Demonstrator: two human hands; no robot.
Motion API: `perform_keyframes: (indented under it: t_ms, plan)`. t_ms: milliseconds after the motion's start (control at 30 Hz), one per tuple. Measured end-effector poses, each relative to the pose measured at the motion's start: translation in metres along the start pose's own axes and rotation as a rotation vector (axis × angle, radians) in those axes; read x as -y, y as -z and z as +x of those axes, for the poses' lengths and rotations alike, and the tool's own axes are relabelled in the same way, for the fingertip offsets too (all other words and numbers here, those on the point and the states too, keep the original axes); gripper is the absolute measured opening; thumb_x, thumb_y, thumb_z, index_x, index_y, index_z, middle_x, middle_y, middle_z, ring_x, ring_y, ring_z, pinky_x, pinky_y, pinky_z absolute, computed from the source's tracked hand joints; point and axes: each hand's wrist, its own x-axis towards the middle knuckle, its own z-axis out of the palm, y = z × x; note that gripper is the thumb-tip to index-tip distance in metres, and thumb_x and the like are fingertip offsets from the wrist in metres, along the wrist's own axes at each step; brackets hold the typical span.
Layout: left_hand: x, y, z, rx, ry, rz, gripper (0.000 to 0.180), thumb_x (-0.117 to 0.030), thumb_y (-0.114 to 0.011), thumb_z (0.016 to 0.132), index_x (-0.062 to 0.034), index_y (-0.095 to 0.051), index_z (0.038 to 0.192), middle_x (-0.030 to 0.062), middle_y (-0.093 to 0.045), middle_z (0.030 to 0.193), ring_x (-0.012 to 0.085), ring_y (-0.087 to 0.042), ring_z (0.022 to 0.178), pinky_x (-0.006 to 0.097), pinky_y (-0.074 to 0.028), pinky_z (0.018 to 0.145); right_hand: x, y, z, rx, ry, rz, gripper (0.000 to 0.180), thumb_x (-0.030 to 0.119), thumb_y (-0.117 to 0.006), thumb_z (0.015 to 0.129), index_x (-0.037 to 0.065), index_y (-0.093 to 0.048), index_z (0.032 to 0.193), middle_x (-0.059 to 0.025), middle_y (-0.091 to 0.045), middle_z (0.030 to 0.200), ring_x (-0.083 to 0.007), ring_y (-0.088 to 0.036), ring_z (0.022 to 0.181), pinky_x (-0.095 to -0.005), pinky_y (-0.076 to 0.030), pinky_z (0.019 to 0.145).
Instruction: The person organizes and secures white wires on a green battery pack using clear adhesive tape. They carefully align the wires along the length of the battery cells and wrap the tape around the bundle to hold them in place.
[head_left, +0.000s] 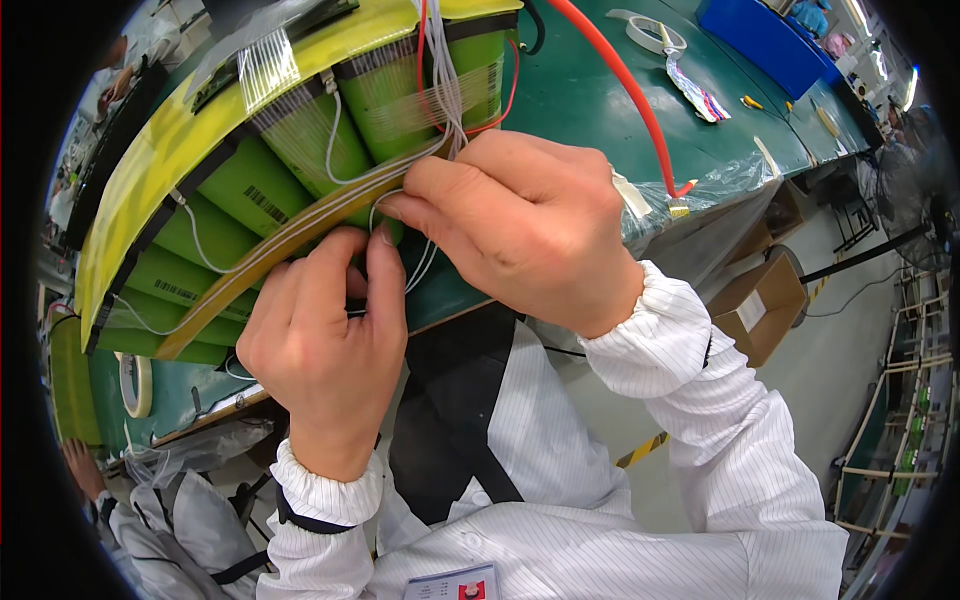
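Observation:
A pack of green cylindrical battery cells (270, 170) with yellow sheeting lies on the green workbench (590, 100). Thin white wires (440, 70) run over the cells toward my hands. My left hand (320, 340) pinches the white wires near the pack's front edge, thumb and forefinger closed on them. My right hand (520, 220) presses down on the same wire bundle just above, fingers curled on it. A tan strip (270, 250) runs across the cells under both hands. A thick red cable (630, 90) passes behind my right hand.
A tape roll (655, 35) and a small packet (700, 95) lie on the bench at the back. A blue bin (765, 40) stands far right. Another tape roll (135, 385) sits at the left. A cardboard box (760, 305) rests on the floor. A person's hand (85, 470) shows lower left.

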Motion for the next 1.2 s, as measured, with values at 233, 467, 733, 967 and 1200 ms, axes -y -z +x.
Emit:
perform_keyframes:
  t_ms: [233,467,733,967,1200]
  plan:
    - [0.004,-0.003,-0.006,-0.071,-0.01,-0.057,0.011,-0.003,-0.079,0.079,-0.0046,-0.07,0.084,0.0032,-0.058,0.06,0.0194,-0.055,0.051,0.031,-0.043,0.048,-0.002,0.001,0.001,0.051,0.084,0.008,0.03,0.007,-0.085,0.066,0.001,-0.071,0.092,-0.0023,-0.056,0.069,-0.0177,-0.057,0.054,-0.0303,-0.045,0.046]
    - [0.005,-0.005,-0.008,-0.096,0.011,-0.092,0.01,-0.002,-0.078,0.08,-0.0042,-0.07,0.085,0.0034,-0.058,0.06,0.0192,-0.055,0.05,0.031,-0.042,0.048,-0.004,0.001,0.002,0.051,0.128,-0.019,0.031,0.006,-0.083,0.066,0.0,-0.071,0.094,-0.0026,-0.054,0.069,-0.017,-0.057,0.055,-0.0304,-0.044,0.045]
    - [0.0,0.029,-0.01,0.019,0.095,-0.053,0.013,-0.003,-0.082,0.078,-0.0055,-0.07,0.084,0.0022,-0.057,0.06,0.0165,-0.052,0.05,0.03,-0.038,0.048,-0.003,-0.001,0.005,0.038,0.132,0.019,0.029,0.006,-0.083,0.066,-0.001,-0.07,0.092,-0.0025,-0.054,0.069,-0.0171,-0.055,0.053,-0.0301,-0.043,0.044]
    - [0.015,0.059,-0.025,0.057,0.256,0.031,0.012,-0.002,-0.082,0.078,-0.006,-0.072,0.084,-0.0016,-0.055,0.058,0.0086,-0.043,0.05,0.027,-0.026,0.047,-0.004,-0.004,0.008,-0.007,0.172,0.005,0.024,0.006,-0.079,0.065,0.002,-0.068,0.086,-0.0012,-0.05,0.066,-0.0157,-0.054,0.051,-0.029,-0.042,0.043]
    - [0.001,0.037,0.0,0.009,0.073,-0.085,0.015,-0.003,-0.084,0.075,-0.0053,-0.07,0.081,0.0013,-0.053,0.056,0.0166,-0.048,0.048,0.03,-0.035,0.047,-0.002,-0.007,0.006,-0.018,0.16,-0.037,0.019,0.01,-0.07,0.065,0.004,-0.066,0.083,0.0007,-0.047,0.067,-0.0128,-0.056,0.054,-0.0279,-0.044,0.044]
